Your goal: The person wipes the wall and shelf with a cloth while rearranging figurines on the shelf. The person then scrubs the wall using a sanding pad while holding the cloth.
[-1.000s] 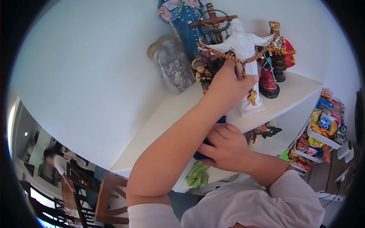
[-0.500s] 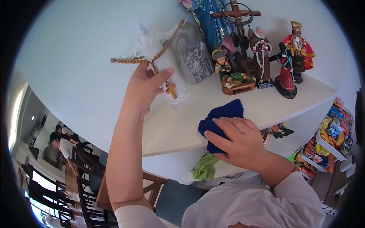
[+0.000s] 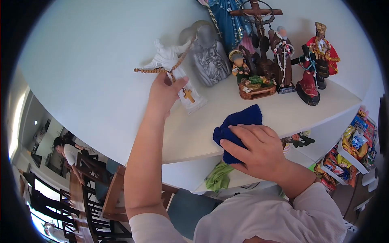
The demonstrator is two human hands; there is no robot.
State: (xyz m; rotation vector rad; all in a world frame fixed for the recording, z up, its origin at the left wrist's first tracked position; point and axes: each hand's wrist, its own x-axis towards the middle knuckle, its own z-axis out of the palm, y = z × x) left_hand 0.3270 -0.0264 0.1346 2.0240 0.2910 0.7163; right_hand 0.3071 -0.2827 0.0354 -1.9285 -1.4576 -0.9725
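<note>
My left hand is closed around the body of a white statue with outstretched arms. The statue leans, with its base near the shelf surface; whether it touches is unclear. A brown wooden-bead rosary drapes over its arms, and the wooden cross hangs in front. Right behind it stands a silver-grey relief figure. My right hand presses a bunched dark blue cloth against the front edge of the white shelf.
At the back right stand a nativity figurine, a brown-robed statue, a red-robed figure, a crowned figure, a wooden crucifix and a blue-robed statue. Below are a green cloth and snack packs. A person bends beside chairs.
My left hand has moved right, bringing the white statue and rosary lower and closer to the silver-grey figure. My right hand and the blue cloth have hardly moved.
</note>
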